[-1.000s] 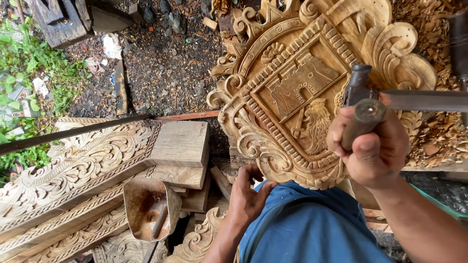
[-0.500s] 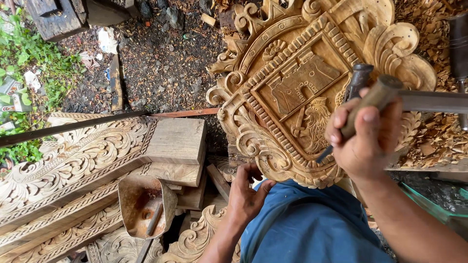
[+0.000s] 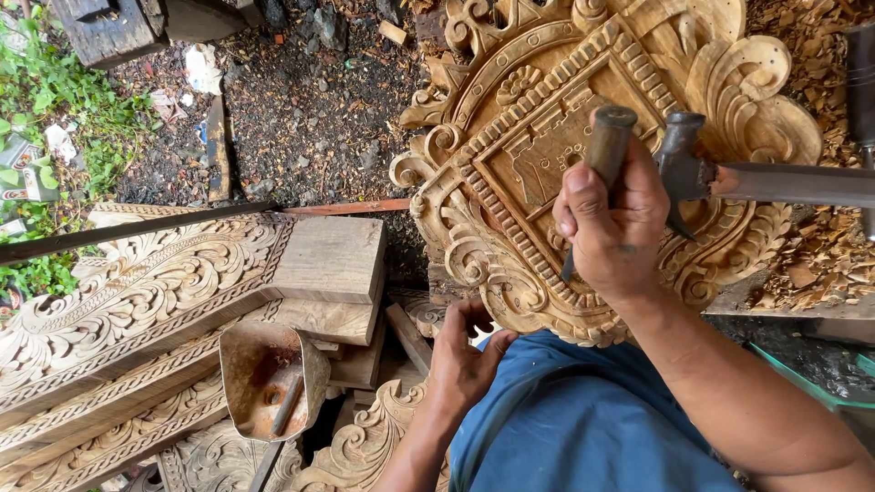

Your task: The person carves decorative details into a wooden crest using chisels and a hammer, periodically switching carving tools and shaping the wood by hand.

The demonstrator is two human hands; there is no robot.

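Nearest, the person's blue-clothed lap (image 3: 583,428) fills the lower middle. Just left of it the left hand (image 3: 463,351) curls its fingers around the lower edge of the large carved pale wooden shield-shaped panel (image 3: 583,146), which leans up and away from the lap. To the right, the right hand (image 3: 612,223) is closed in a fist around the round wooden handle of a chisel (image 3: 602,159), its blade tip on the carved relief. A metal-headed hammer (image 3: 729,178) lies across the panel just beside that fist. At near left a rusty metal scoop (image 3: 264,378) sits among carved wooden beams (image 3: 137,292). Farther off lie wood chips (image 3: 811,246) and dark soil
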